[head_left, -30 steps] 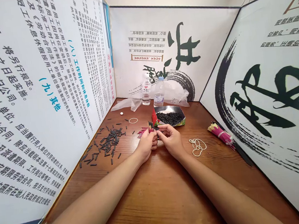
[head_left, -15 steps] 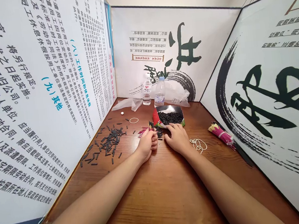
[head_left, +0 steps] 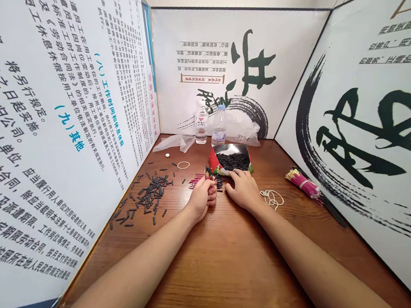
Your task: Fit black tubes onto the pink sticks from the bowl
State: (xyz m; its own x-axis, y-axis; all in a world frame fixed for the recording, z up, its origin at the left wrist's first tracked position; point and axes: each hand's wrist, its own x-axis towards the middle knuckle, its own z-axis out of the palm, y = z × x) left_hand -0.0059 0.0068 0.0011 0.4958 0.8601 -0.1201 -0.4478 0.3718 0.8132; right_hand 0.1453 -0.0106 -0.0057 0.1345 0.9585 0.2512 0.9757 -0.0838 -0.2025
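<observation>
My left hand [head_left: 203, 197] is closed in a fist round a small bunch of thin sticks with dark tips [head_left: 207, 172] that pokes up out of it. More pink sticks [head_left: 195, 179] lie on the table just beyond that hand. My right hand [head_left: 243, 187] rests palm down, fingers reaching to the front edge of an opened red and green packet [head_left: 217, 165] full of short black pieces [head_left: 234, 161]. What the right fingertips touch or pinch is hidden.
Several loose black pieces [head_left: 147, 198] lie scattered at the left by the printed panel. Rubber bands [head_left: 273, 197] lie right of my right hand, another band [head_left: 183, 165] farther back. A tied pink stick bundle [head_left: 304, 184] lies at the right. Two water bottles [head_left: 210, 124] and plastic bags [head_left: 178, 141] stand at the back.
My right hand has left my left hand and moved forward to the packet's front edge. The packet has shifted and narrowed a little. My left hand keeps its grip on the sticks.
</observation>
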